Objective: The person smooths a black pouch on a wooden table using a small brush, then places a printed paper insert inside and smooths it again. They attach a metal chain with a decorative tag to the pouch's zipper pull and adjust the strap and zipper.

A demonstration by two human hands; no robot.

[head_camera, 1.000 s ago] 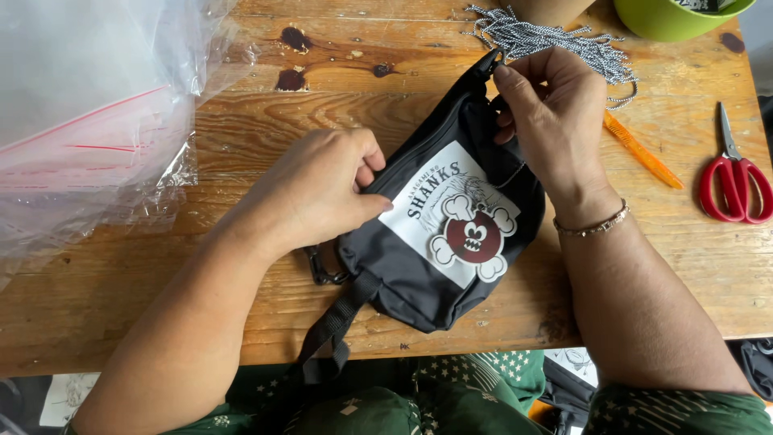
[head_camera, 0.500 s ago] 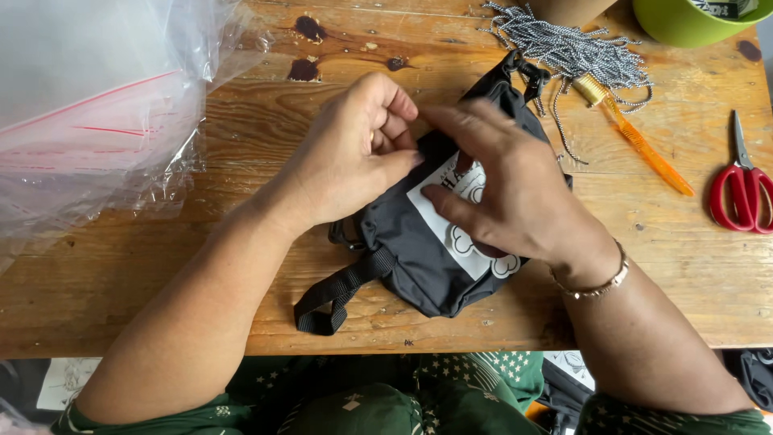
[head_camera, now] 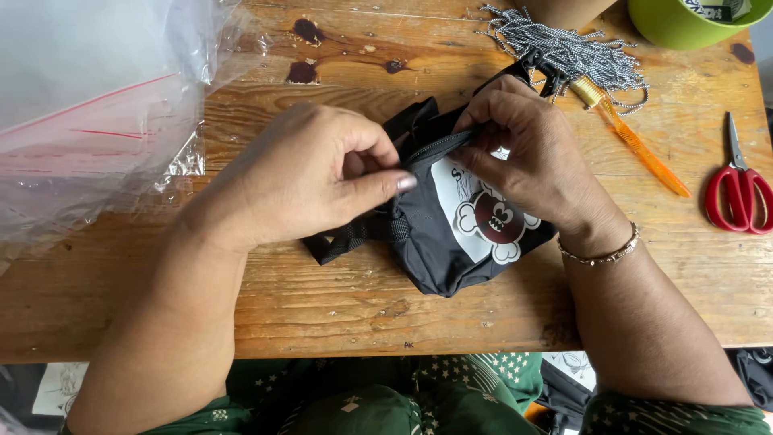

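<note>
1. the black pouch [head_camera: 451,242] lies mid-table; the left hand [head_camera: 314,173] pinches its top edge, the right hand [head_camera: 527,157] pinches the zipper line, perhaps the pull itself.
2. fabric could snag in the zipper if tugged askew.
3. the strap [head_camera: 346,240] may catch.
4. red scissors [head_camera: 737,193] and the cord bundle [head_camera: 576,48] crowd the right; the plastic bags [head_camera: 88,121] fill the left.

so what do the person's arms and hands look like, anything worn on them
Both forearms are bare, with no sleeves in view and no gloves. The left hand shows no ring or watch, and its thumbnail is short and pale. The right hand is also without rings that can be seen, but its wrist carries a thin gold-coloured chain bracelet with small links.
</note>
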